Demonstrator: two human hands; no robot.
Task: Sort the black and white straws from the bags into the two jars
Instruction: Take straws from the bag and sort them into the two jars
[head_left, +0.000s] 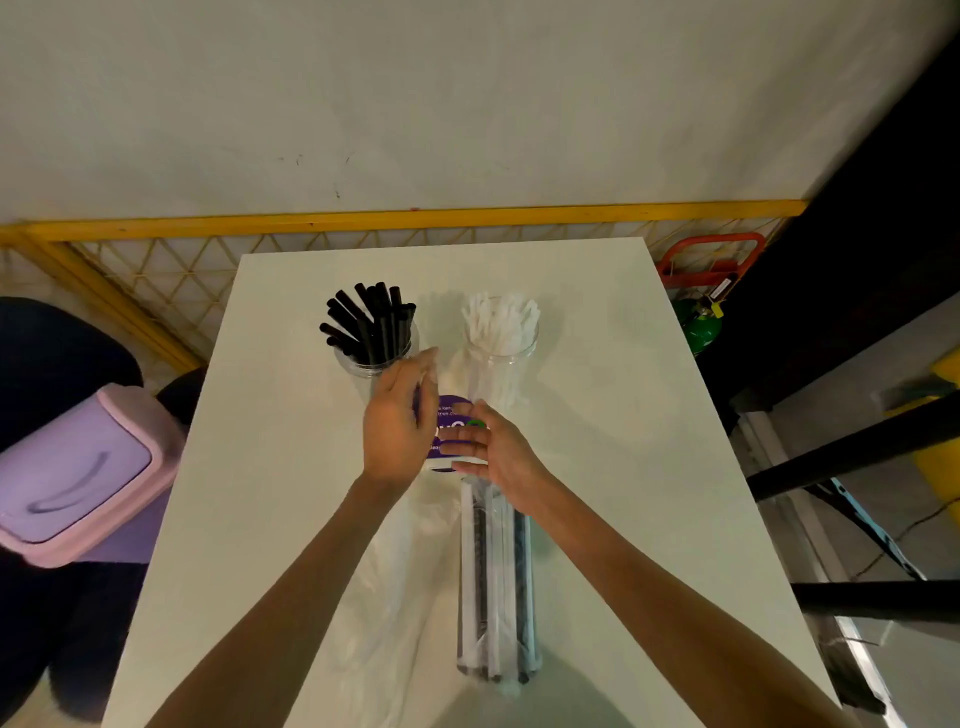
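Two clear jars stand at the back of the white table (623, 415): the left jar (375, 358) holds black straws (371, 322), the right jar (501, 353) holds white straws (501, 322). A clear bag (496, 582) with black and white straws lies lengthwise in the middle, its purple label (453, 415) at the far end. My left hand (400, 421) hovers over the label's left side with fingers straight. My right hand (493, 447) lies on the bag's top end, fingers straight across the label. An empty clear bag (395, 571) lies to the left.
A pink and purple bin (78, 478) stands left of the table. A yellow lattice fence (156, 270) runs behind it. At the right are a red frame (711, 260), a green bottle (701, 327) and dark metal bars (852, 457).
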